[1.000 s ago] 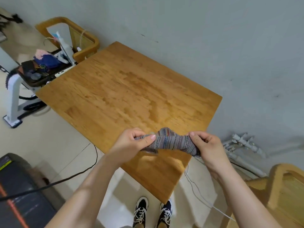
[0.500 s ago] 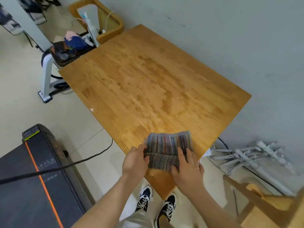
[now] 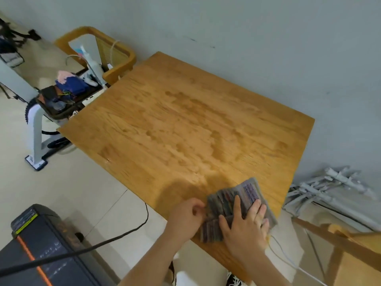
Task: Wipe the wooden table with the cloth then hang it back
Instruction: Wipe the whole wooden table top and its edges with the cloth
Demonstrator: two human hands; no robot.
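One cloth (image 3: 250, 191), we are pressing right hand (image 3: 245, 223) flat on it, left hand (image 3: 185, 217) pinching its edge, near corner of table (image 3: 175, 124).

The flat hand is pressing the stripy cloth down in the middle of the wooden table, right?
Not the middle. The head view shows the flat right hand pressing the striped multicoloured cloth down near the closest corner of the brown wooden table.

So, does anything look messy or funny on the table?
Yes. Darker blotchy patches spread across the middle of the wooden table, like damp marks or stains; I cannot tell which. The cloth lies at the near corner under the right hand.
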